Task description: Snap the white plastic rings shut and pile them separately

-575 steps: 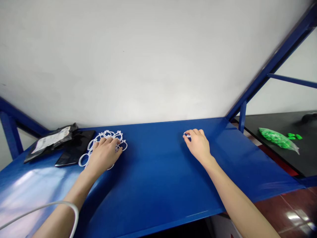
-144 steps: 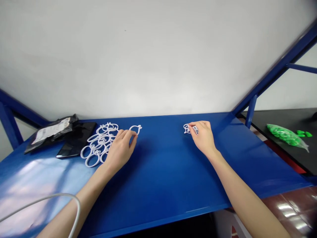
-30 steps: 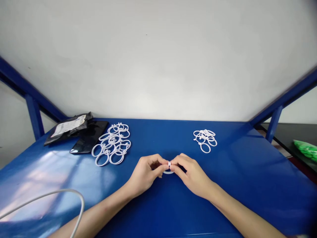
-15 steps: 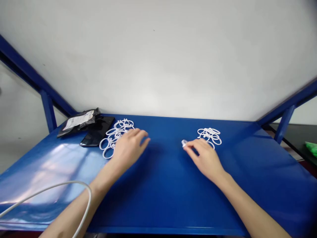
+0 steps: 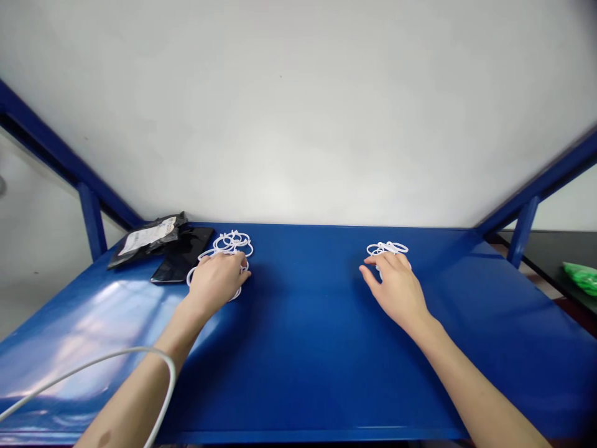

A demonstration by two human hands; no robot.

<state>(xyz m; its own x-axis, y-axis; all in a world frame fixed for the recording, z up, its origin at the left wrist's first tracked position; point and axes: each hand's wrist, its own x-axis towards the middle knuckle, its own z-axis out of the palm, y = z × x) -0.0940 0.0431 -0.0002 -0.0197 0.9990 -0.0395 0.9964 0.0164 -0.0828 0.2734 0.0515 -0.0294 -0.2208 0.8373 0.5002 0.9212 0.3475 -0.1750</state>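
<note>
On the left, my left hand [image 5: 218, 279] lies over a pile of white plastic rings with small tabs [image 5: 233, 240]. Its thumb stands apart from the index finger, with ring loops showing around and between them; the other fingertips are hidden. My right hand [image 5: 396, 286] is above a smaller pile of the same white rings [image 5: 387, 247] on the right. Thumb and index finger are spread there, and nothing is visibly gripped. The hand covers the near part of that pile.
A black plastic parcel with a white label [image 5: 149, 236] lies at the back left, partly over a dark flat phone-like device [image 5: 184, 256]. A white cable [image 5: 107, 356] loops across my left forearm. The blue table [image 5: 298, 348] meets a pale wall. Green material [image 5: 581, 277] sits far right.
My left hand has moved left and down onto the left pile. My right hand has shifted right over its pile, its fingers have opened, and the small white piece it pinched is gone from them.
</note>
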